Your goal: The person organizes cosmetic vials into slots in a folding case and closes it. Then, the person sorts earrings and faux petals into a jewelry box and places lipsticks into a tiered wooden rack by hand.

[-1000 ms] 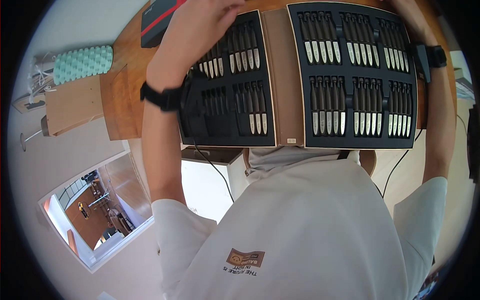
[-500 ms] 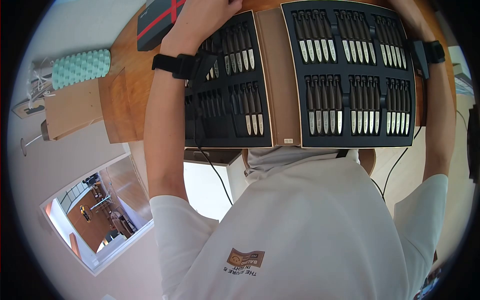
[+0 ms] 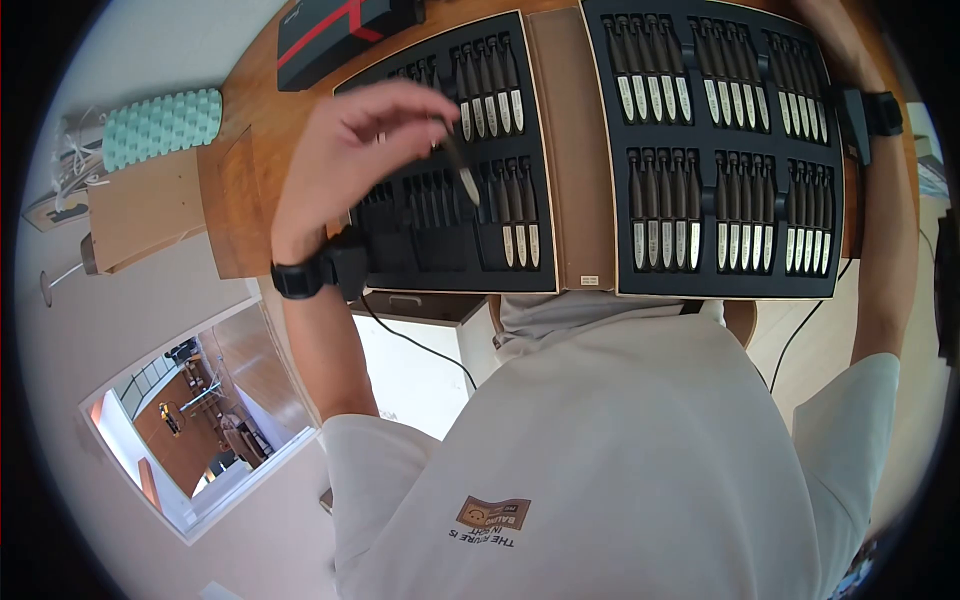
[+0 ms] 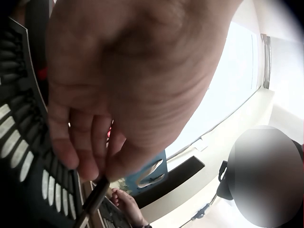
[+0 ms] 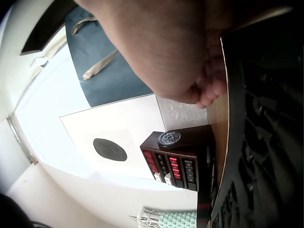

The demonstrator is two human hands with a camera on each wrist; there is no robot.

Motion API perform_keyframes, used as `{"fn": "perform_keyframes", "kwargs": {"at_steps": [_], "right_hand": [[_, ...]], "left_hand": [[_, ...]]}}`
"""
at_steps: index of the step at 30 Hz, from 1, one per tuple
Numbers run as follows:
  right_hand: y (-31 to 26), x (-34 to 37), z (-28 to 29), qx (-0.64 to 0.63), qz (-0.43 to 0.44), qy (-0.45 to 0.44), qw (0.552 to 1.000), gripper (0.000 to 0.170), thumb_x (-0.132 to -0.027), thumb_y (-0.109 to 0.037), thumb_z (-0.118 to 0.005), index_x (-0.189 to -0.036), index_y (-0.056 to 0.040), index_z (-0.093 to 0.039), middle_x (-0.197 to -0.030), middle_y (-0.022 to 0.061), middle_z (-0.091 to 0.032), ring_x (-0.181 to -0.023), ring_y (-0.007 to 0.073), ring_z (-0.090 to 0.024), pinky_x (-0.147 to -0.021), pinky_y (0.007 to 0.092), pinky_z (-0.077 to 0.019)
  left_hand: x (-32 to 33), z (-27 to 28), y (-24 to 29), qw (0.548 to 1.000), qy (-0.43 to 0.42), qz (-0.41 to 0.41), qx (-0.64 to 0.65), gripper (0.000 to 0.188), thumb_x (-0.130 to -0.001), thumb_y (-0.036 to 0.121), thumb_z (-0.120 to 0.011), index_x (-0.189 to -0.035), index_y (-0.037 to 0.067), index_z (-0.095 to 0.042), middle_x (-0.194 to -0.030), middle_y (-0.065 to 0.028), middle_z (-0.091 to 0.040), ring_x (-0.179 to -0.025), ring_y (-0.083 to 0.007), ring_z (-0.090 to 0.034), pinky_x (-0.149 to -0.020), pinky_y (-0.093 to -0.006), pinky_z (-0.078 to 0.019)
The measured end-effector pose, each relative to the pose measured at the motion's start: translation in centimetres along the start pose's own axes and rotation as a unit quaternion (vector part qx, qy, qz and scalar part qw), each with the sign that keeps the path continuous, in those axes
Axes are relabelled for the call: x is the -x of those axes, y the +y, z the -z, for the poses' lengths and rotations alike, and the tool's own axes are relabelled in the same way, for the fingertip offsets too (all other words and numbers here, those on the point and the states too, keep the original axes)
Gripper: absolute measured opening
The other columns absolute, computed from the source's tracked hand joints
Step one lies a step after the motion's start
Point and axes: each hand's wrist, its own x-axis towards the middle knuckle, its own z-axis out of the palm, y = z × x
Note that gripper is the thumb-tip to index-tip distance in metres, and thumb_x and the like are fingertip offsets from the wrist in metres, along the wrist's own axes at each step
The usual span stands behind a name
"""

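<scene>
My left hand (image 3: 365,145) is over the left panel (image 3: 425,265) of an open two-panel case. Thumb and fingers pinch a slim dark-handled piece (image 3: 458,165) whose silver, blade-like end points down toward the panel's lower row. The left wrist view also shows that piece (image 4: 96,195) at the fingertips. Matching pieces (image 3: 490,90) lie in slots there; some lower slots lack silver ends. Beyond the right panel (image 3: 720,142), my right hand (image 3: 830,28) is partly cut off in the head view. In the right wrist view its loosely bent fingers (image 5: 213,92) are right beside the case edge.
A black box with a red band (image 3: 335,35) sits behind the left panel on the wooden table (image 3: 250,160). Left of the table is a green bumpy object (image 3: 163,130). A dark wooden block with red and black pieces (image 5: 175,156) stands behind the case.
My left hand has come down from the top edge of the head view, over the left panel; a dark piece now shows in its fingers. The right arm has stayed nearly still.
</scene>
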Motion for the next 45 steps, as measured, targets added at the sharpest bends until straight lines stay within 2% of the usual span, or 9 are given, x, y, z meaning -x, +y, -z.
{"fn": "perform_keyframes", "kwargs": {"at_steps": [1,4,12,14,18,23,31,33,45], "right_hand": [[-0.1,0.1,-0.2,0.002,0.007,0.013,1.0,0.027,-0.11,-0.023,-0.057,-0.116,-0.0025,-0.073,-0.093,-0.0034,-0.066,-0.082,0.0052,-0.058,-0.076,0.0193,-0.0477],[0.2,-0.4,0.2,0.025,-0.014,0.007,1.0,0.027,-0.11,-0.023,-0.057,-0.116,-0.0024,-0.073,-0.092,-0.0037,-0.066,-0.081,0.0049,-0.057,-0.074,0.0192,-0.0475],[-0.5,-0.1,-0.6,0.028,-0.016,0.024,0.999,0.027,-0.111,-0.024,-0.056,-0.114,-0.0024,-0.073,-0.09,-0.0043,-0.065,-0.079,0.0045,-0.057,-0.072,0.0195,-0.0471],[-0.4,-0.2,-0.6,0.031,-0.012,0.04,0.999,0.028,-0.111,-0.024,-0.056,-0.114,-0.0022,-0.073,-0.09,-0.0043,-0.065,-0.079,0.0045,-0.057,-0.072,0.0195,-0.0471],[0.0,-0.6,0.0,0.04,-0.012,0.012,0.999,0.028,-0.111,-0.024,-0.056,-0.115,-0.0019,-0.072,-0.091,-0.0044,-0.065,-0.08,0.0044,-0.057,-0.073,0.0199,-0.0477],[0.6,-0.7,0.3,0.024,-0.002,-0.005,1.0,0.029,-0.111,-0.025,-0.056,-0.116,-0.002,-0.072,-0.092,-0.0043,-0.065,-0.082,0.0042,-0.057,-0.075,0.02,-0.0484],[0.1,-0.3,-0.3,0.047,0.003,0.023,0.999,0.028,-0.111,-0.025,-0.056,-0.116,-0.0026,-0.072,-0.092,-0.0047,-0.065,-0.082,0.004,-0.057,-0.075,0.0199,-0.0485],[-0.4,-0.1,-0.6,0.053,-0.005,0.029,0.998,0.028,-0.111,-0.025,-0.056,-0.116,-0.003,-0.072,-0.091,-0.005,-0.064,-0.081,0.004,-0.057,-0.075,0.0201,-0.0484],[-2.0,1.1,-2.3,0.06,-0.005,0.063,0.996,0.027,-0.111,-0.026,-0.057,-0.114,-0.0043,-0.072,-0.09,-0.0055,-0.063,-0.08,0.0042,-0.055,-0.075,0.0205,-0.0478]], "left_hand": [[0.6,-0.5,-0.4,0.999,-0.045,0.013,-0.013,0.017,-0.096,0.002,-0.071,-0.113,0.002,-0.076,-0.105,-0.0021,-0.074,-0.088,-0.0088,-0.068,-0.082,-0.0218,-0.0547],[2.0,-1.5,-0.9,0.996,-0.018,0.052,0.069,0.018,-0.095,0.0,-0.072,-0.112,0.001,-0.076,-0.105,-0.0026,-0.073,-0.091,-0.0092,-0.068,-0.083,-0.0229,-0.0551],[3.2,-1.2,-0.8,0.995,0.005,0.008,0.102,0.017,-0.093,-0.001,-0.073,-0.109,0.002,-0.077,-0.102,-0.0035,-0.074,-0.088,-0.009,-0.067,-0.078,-0.0224,-0.0526],[3.0,-1.9,-0.7,0.998,-0.058,0.019,-0.008,0.02,-0.091,-0.006,-0.073,-0.11,-0.001,-0.074,-0.108,-0.0065,-0.072,-0.089,-0.0092,-0.064,-0.075,-0.0229,-0.0513],[2.6,-4.0,-0.5,0.996,-0.062,0.039,-0.047,0.024,-0.088,-0.003,-0.077,-0.112,0.002,-0.075,-0.099,-0.0027,-0.069,-0.08,-0.0071,-0.059,-0.069,-0.0225,-0.0469],[3.5,-5.9,0.5,0.986,0.009,0.019,-0.167,0.038,-0.082,0.004,-0.085,-0.118,0.006,-0.073,-0.087,-0.001,-0.055,-0.07,-0.0113,-0.048,-0.063,-0.0262,-0.0428],[6.3,-8.2,-0.7,0.968,0.103,-0.01,-0.227,0.037,-0.08,0.012,-0.087,-0.113,0.005,-0.073,-0.093,-0.0056,-0.064,-0.075,-0.0176,-0.06,-0.066,-0.0304,-0.0505],[6.9,-8.0,-1.4,0.94,0.099,-0.083,-0.316,0.035,-0.081,0.014,-0.086,-0.112,0.004,-0.074,-0.097,-0.0086,-0.068,-0.081,-0.0241,-0.066,-0.069,-0.0334,-0.0543],[6.5,-8.0,0.5,0.94,0.062,-0.034,-0.334,0.041,-0.083,0.016,-0.084,-0.121,0.007,-0.076,-0.095,-0.0096,-0.069,-0.079,-0.0275,-0.066,-0.069,-0.0363,-0.055]]}}
